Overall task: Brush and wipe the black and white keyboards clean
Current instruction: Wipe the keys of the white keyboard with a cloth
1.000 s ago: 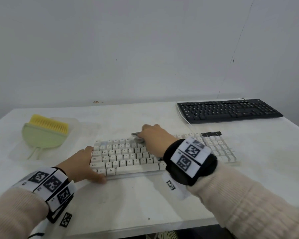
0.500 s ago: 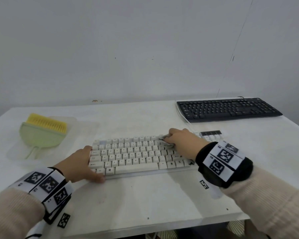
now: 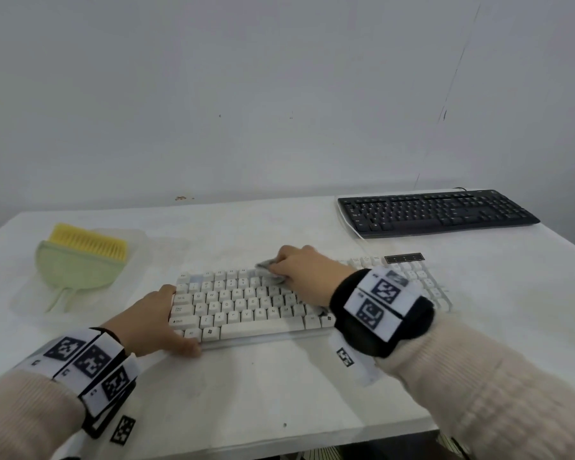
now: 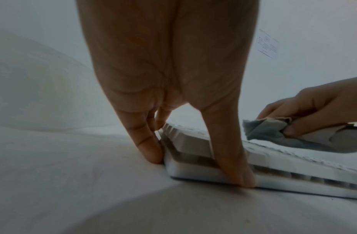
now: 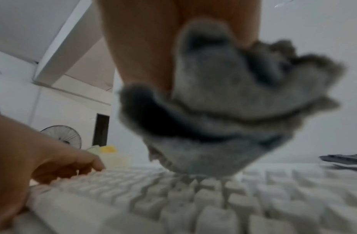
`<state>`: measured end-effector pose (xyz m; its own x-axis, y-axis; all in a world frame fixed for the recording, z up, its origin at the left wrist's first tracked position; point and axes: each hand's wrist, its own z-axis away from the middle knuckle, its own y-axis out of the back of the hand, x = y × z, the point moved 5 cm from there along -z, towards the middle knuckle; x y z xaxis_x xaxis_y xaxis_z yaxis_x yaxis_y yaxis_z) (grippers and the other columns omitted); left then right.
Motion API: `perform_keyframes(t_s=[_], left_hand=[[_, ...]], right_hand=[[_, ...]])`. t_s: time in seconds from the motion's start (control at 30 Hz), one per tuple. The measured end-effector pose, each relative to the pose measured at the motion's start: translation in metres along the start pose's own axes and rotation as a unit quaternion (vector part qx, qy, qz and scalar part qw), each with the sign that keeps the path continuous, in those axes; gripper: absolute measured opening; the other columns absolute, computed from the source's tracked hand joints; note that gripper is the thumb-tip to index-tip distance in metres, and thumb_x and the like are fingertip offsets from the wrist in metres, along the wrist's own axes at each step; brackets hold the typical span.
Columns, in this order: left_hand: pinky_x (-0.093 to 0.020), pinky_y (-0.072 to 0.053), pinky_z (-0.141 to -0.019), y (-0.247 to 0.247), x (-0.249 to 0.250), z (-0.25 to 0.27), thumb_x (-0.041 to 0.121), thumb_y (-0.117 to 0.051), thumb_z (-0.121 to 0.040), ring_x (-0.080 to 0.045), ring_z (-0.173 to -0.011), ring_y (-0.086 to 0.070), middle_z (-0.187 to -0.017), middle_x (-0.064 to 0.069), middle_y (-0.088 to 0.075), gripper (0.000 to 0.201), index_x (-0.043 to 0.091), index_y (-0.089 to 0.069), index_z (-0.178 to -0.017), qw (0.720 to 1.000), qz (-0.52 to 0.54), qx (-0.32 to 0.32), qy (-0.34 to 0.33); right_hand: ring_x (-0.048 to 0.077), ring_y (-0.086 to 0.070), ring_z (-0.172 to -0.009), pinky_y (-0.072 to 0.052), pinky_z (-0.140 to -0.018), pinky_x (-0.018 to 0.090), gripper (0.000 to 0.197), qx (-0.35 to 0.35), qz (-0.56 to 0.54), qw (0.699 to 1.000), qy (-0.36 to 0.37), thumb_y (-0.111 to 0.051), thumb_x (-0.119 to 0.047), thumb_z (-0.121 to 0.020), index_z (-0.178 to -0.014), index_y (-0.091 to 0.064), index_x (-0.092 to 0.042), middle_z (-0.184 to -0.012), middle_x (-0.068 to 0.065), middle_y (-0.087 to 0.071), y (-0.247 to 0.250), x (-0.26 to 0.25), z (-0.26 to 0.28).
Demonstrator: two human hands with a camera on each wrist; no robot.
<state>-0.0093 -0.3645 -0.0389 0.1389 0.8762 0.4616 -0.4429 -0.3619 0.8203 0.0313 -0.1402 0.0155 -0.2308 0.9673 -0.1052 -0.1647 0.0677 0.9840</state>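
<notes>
Plain grey wall behind, white bench (image 3: 279,386) in front. White keyboard (image 3: 246,310) lies flat near the front edge, centre. Black keyboard (image 3: 435,212) sits at the far right corner, well apart from both hands, cable trailing off its left end.

Left hand (image 3: 146,322) braces the white keyboard's near-left corner: thumb (image 4: 231,158) pressed against the front edge, fingers (image 4: 145,142) against the left end, all fairly straight, nothing held. Right hand (image 3: 307,268) is curled round a bunched grey cloth (image 5: 223,110), pressing it onto the upper key rows, left of centre. Right wrist view is blurred, so the exact row is unclear.

Handling judgement: the white keyboard looks like light, rigid plastic that would likely skate on the smooth bench under a sideways wipe, so the corner brace makes sense. Hold it by the case edges, not the keycaps, which give when pushed and could pop off if snagged. Cloth is soft, fuzzy and limp; bunched tight it gives a firm pad, but loose corners could catch between keys. Black keyboard seems similar, low and flat; best gripped at its ends, minding the cable.

Yellow-bristled brush (image 3: 87,244) rests on a pale green dustpan (image 3: 73,270) at the far left, on a clear tray (image 3: 136,254), untouched.
</notes>
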Motion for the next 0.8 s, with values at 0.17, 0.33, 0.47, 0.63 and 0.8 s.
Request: perform_keyframes(t_s=[0.17, 0.33, 0.47, 0.63, 0.8], left_hand=[[-0.023, -0.048, -0.079, 0.0, -0.002, -0.002, 0.039, -0.092, -0.048, -0.008, -0.094, -0.058, -0.106, 0.007, -0.057, 0.092, 0.019, -0.039, -0.121, 1.0, 0.006, 0.0, -0.002], [-0.026, -0.049, -0.083, -0.001, -0.003, -0.003, 0.041, -0.092, -0.048, -0.009, -0.095, -0.057, -0.107, 0.006, -0.057, 0.095, 0.019, -0.038, -0.124, 1.0, -0.003, -0.002, -0.002], [-0.029, -0.05, -0.087, -0.001, -0.003, -0.001, 0.046, -0.091, -0.042, -0.01, -0.097, -0.058, -0.109, 0.006, -0.057, 0.101, 0.019, -0.039, -0.125, 1.0, 0.002, -0.007, 0.001], [-0.032, -0.051, -0.089, 0.001, -0.002, 0.0, 0.061, -0.082, -0.026, -0.01, -0.097, -0.059, -0.109, 0.006, -0.058, 0.114, 0.021, -0.039, -0.123, 1.0, -0.004, -0.008, 0.001], [-0.026, -0.049, -0.084, -0.002, -0.003, -0.001, 0.042, -0.091, -0.047, -0.009, -0.097, -0.057, -0.109, 0.006, -0.056, 0.096, 0.02, -0.038, -0.124, 1.0, 0.003, 0.001, -0.002]], right_hand=[[0.031, -0.041, -0.106, -0.046, -0.087, 0.039, 0.04, -0.01, 0.053, 0.998, -0.008, -0.039, 0.014, -0.086, -0.118, -0.056, -0.004, -0.124, 0.008, -0.042, -0.012, 0.001, 0.002], [0.028, -0.041, -0.105, -0.046, -0.092, 0.036, 0.046, -0.011, 0.055, 0.998, -0.04, -0.037, 0.012, -0.088, -0.123, -0.055, -0.012, -0.126, 0.004, -0.042, -0.011, 0.042, 0.023], [0.026, -0.042, -0.103, -0.047, -0.092, 0.036, 0.045, -0.017, 0.063, 0.995, -0.07, -0.037, 0.01, -0.089, -0.123, -0.056, -0.013, -0.126, 0.004, -0.042, -0.011, 0.064, 0.036], [0.024, -0.041, -0.103, -0.044, -0.093, 0.033, 0.041, -0.04, 0.056, 0.988, -0.141, -0.04, 0.006, -0.089, -0.12, -0.058, -0.014, -0.126, 0.001, -0.041, -0.008, 0.106, 0.051], [0.027, -0.05, -0.099, -0.047, -0.091, 0.035, 0.024, -0.044, 0.05, 0.973, -0.22, -0.044, -0.011, -0.096, -0.11, -0.063, -0.009, -0.119, 0.006, -0.046, 0.004, 0.135, 0.058]])
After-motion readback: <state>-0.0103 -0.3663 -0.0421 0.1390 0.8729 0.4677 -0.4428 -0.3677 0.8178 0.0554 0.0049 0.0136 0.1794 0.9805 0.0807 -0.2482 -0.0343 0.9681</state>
